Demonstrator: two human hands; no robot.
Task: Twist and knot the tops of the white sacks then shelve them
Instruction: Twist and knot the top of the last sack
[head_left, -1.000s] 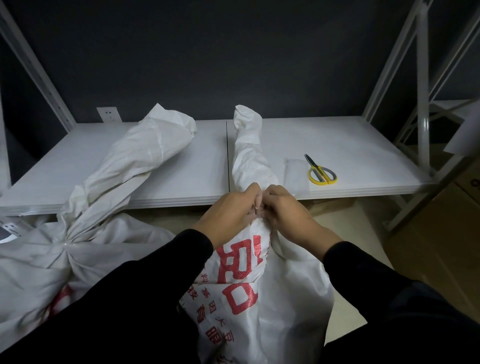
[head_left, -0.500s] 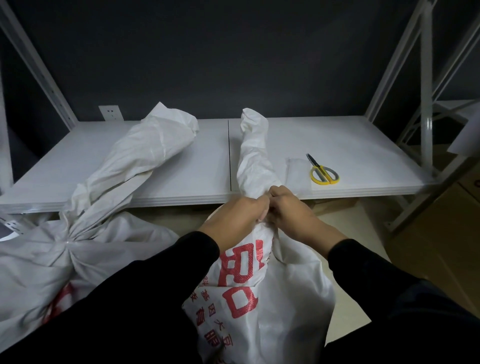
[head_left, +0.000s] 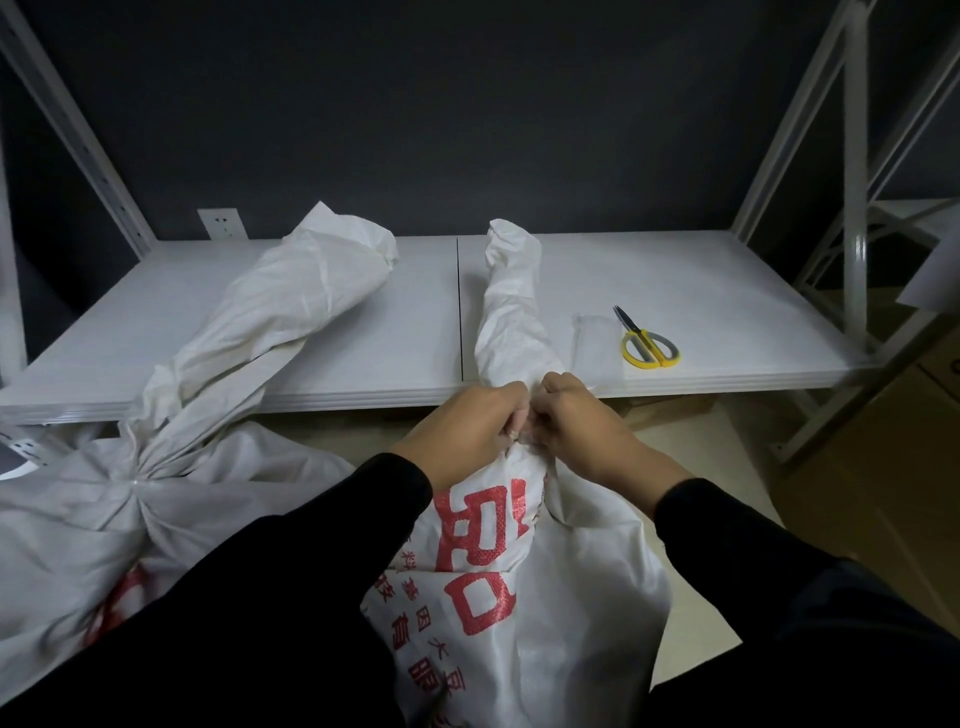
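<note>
The white woven sack printed with red characters (head_left: 519, 597) stands between the person's black sleeves, just in front of the white metal shelf (head_left: 701, 291), with its long twisted top (head_left: 511, 312) lying back across the shelf board. The left hand (head_left: 467, 423) and right hand (head_left: 582, 421) meet at its neck, fingers curled and clamped on the gathered fabric. A second white sack (head_left: 171, 499), cinched at the neck, lies left, while yellow-handled scissors (head_left: 649, 345) rest beside a clear plastic sleeve (head_left: 597, 348) on the right
</note>
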